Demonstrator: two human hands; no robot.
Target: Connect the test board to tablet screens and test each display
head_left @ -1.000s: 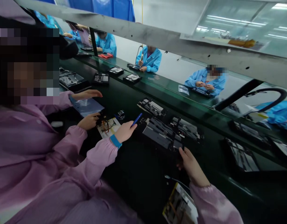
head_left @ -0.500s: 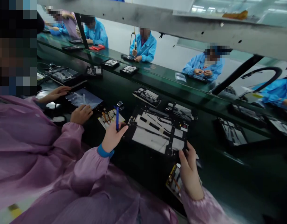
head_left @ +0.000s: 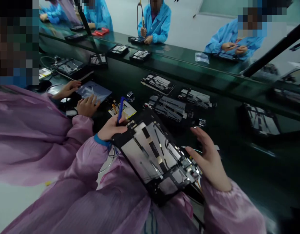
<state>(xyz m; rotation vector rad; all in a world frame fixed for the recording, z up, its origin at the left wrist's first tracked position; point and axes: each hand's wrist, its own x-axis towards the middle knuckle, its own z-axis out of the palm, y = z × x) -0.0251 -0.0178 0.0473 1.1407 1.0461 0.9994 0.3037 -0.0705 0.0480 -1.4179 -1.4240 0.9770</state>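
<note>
My left hand [head_left: 112, 128] grips the left edge of an opened tablet [head_left: 140, 156], thumb on top, with its inner side up. Pale battery panels, black strips and a small circuit board [head_left: 190, 169] show inside it. The tablet is tilted and lifted near my lap, over the table's front edge. A thin blue tool with a bent tip [head_left: 120, 109] also stands up from my left hand. My right hand [head_left: 210, 159] is open beside the tablet's right end, thumb and fingers apart. Whether its thumb touches the board, I cannot tell.
Behind the tablet lie other opened tablets [head_left: 166, 107] [head_left: 158, 83]. At left a co-worker's hands [head_left: 88, 105] rest on a film-covered panel [head_left: 97, 92]. A yellow-edged board [head_left: 127, 109] is near my left hand. A ledge [head_left: 174, 61] and a slanted black post [head_left: 271, 48] stand beyond.
The tablet has come up off the table, tilted and turned toward my body in my left hand. My right hand has left its edge and opened. The view has dipped.
</note>
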